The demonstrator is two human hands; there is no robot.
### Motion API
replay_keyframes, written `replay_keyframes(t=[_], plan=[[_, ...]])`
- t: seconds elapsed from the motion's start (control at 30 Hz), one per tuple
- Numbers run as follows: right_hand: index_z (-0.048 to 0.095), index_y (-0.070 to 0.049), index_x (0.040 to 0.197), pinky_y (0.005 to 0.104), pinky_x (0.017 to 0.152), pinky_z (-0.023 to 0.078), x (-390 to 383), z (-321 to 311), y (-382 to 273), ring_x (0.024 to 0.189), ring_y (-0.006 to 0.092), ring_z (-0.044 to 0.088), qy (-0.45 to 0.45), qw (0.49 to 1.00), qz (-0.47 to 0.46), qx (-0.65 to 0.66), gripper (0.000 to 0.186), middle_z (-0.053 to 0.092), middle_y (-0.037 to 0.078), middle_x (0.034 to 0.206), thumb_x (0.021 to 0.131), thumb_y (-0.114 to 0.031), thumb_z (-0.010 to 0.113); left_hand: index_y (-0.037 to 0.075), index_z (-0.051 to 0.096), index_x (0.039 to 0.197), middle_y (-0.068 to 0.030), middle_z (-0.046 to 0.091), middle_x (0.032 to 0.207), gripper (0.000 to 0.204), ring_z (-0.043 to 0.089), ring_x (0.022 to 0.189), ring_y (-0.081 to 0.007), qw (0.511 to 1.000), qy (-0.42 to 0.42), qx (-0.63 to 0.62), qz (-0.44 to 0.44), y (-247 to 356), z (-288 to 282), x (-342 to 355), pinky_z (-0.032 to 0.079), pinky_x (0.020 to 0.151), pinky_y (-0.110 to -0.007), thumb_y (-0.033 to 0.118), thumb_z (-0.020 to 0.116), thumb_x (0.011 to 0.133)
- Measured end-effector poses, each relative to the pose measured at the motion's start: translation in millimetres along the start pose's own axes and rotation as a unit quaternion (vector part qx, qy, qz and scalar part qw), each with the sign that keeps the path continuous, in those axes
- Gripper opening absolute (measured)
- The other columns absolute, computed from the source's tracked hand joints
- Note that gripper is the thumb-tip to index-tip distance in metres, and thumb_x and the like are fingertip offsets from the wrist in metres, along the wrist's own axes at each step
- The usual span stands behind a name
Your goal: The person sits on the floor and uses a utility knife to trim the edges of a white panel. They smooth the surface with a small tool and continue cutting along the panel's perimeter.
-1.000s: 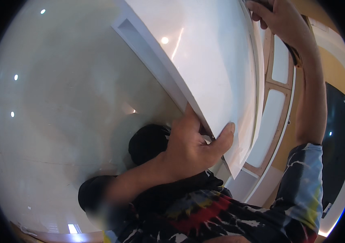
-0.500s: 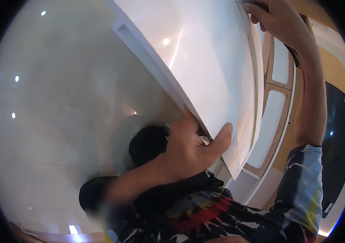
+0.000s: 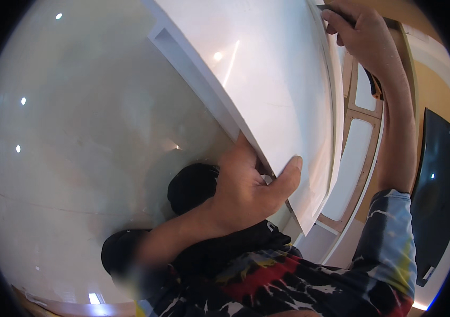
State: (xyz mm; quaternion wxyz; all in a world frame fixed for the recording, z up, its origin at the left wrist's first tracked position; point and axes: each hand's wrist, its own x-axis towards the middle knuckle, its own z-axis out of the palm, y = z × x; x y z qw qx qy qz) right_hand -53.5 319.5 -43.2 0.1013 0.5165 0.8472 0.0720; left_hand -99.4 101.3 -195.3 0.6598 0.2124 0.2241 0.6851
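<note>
A glossy white panel (image 3: pixel 267 90) slants across the upper middle, with a thin, pale sheet edge (image 3: pixel 314 198) along its right side. My left hand (image 3: pixel 251 185) grips the panel's near corner, thumb on the top face and fingers behind the edge, partly hidden. At the panel's far right edge, my right hand (image 3: pixel 360 29) is closed on a small, thin, dark flat tool (image 3: pixel 322 7). Only its tip shows, so its exact kind is unclear. Beneath the panel runs a white, box-like edge strip (image 3: pixel 193 76).
A glossy pale floor (image 3: pixel 87 121) fills the left, reflecting lights. On the right stands a wooden frame with white inset panels (image 3: pixel 349 164). An orange-and-black handle (image 3: pixel 375 89) shows beside my right forearm. Farther right is a large black screen (image 3: pixel 436 190). My dark-clad knees (image 3: pixel 193 187) are below.
My right hand has shifted slightly right and down along the panel's edge, and its forearm has moved left. The orange-and-black handle now shows. My left hand keeps its hold.
</note>
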Motion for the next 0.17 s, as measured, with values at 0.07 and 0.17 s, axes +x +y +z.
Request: replay_keyframes(t=[0.07,0.17], plan=[[0.074,0.006,0.090,0.0360,0.065,0.055,-6.0,3.6,-9.5,0.067,0.0253,0.071,0.013,1.000,-0.027,-0.009,0.017,0.073,0.019,0.077,0.090,-0.008,0.066,-0.006,0.049,0.124,-0.0118,0.067,0.099,0.041,0.065,0.079,-0.0099,0.999,-0.012,0.038,0.011,-4.4,-4.7,-0.9,0.054,0.071,-0.026,0.005,0.072,0.092],[0.075,0.005,0.092,0.0351,0.066,0.055,14.6,-0.1,9.6,0.067,0.0258,0.071,-0.053,0.998,-0.020,-0.001,0.015,0.075,0.018,0.079,0.090,-0.008,0.067,-0.005,0.049,0.125,-0.0151,0.068,0.101,0.044,0.069,0.083,-0.0118,0.999,-0.006,0.037,0.019,-6.3,-3.5,-2.4,0.054,0.070,-0.025,0.009,0.074,0.091]])
